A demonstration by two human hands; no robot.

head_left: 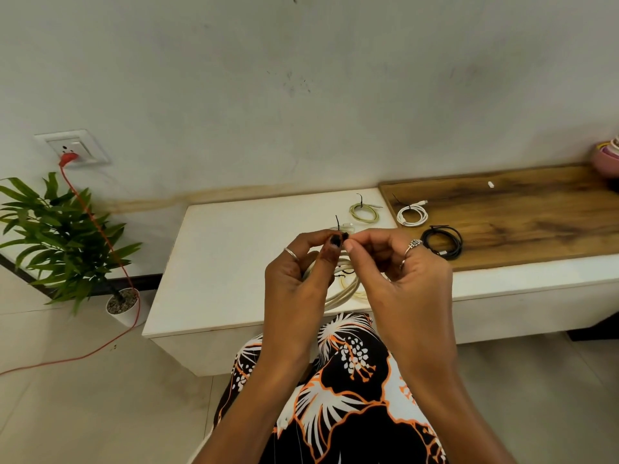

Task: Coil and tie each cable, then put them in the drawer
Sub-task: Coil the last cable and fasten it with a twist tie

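At the far left a green leafy plant in a small white pot [122,304] is standing on the floor, with a thin red cord [110,249] running past it from a white wall socket [72,149].

Over the white worktop [234,262], the left hand [301,279] is pinching the small black head of a thin black tie [339,227] between thumb and fingertips. The tie's tail is sticking up behind the knuckles. Just beside it, the right hand [398,272] is pinching the same tie from the other side, fingertips almost touching the left hand's. The cream-white coiled cable [346,286] is hanging below and between the two hands, above the front of the worktop.

To do this well, the left hand should be holding the head steady while the right draws the tail through until the loops are snug, not crushed, keeping every turn inside the band.

Further right, three tied coils are lying well apart: a pale green cable coil [364,212] on the white surface, then a white cable coil [412,216] and a black cable coil [442,242] on the brown wooden board [536,212]. At the right edge, stacked pink bowls [608,159] are showing; their contents are hidden. No drawer is in sight.
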